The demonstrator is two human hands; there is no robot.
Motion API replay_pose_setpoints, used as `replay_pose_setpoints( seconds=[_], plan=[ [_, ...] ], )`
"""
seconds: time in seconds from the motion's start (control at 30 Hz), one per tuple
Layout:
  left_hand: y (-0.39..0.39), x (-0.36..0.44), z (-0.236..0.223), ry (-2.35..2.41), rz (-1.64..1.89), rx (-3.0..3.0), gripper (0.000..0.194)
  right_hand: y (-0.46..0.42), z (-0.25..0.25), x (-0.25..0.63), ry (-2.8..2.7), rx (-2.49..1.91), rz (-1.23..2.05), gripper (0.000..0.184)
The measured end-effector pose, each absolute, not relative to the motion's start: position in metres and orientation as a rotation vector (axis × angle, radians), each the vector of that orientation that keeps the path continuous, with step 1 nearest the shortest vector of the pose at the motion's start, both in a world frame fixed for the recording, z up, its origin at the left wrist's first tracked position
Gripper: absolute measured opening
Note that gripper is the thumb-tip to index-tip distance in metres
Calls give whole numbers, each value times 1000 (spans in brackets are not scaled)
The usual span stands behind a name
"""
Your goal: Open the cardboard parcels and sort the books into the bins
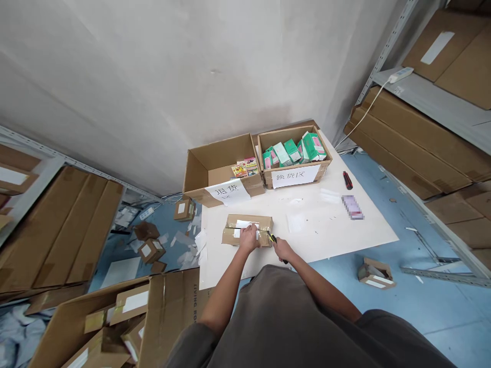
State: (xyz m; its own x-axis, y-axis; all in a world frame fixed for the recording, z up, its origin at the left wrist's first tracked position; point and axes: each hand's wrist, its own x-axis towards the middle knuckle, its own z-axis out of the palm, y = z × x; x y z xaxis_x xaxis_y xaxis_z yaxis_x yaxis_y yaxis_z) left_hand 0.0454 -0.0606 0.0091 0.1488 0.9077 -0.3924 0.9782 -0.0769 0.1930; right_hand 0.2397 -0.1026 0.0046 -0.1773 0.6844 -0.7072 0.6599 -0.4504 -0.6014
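Fingers of the right hand [284, 249] clamp the cutter [272, 238], its tip at the right end of the box [231, 223] on the worktop [330, 232]. Left hand [249, 238] rests atop, finger spread unclear. Cutting seems underway, calling for steadiness.

Probably a stockroom, with cartons [61, 230] on metal shelving [433, 110].

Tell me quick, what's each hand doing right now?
Left hand: on the taped box, fingers bent; can't tell whether it grips anything.
Right hand: closed around the yellow-and-black cutter.
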Motion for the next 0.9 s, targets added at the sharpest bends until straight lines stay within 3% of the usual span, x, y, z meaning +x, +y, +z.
replay_pose_setpoints(
  seconds=[0.3, 0.9],
  plan=[
    [-64, 46, 11, 1806, -275, 2060, 106, -108, 6, 234, -1612, -2012, 1743, 33],
    [-64, 49, 11, 1848, -276, 2067, 95, -117, -2, 227, -1617, -2044, 1687, 36]
  ],
)
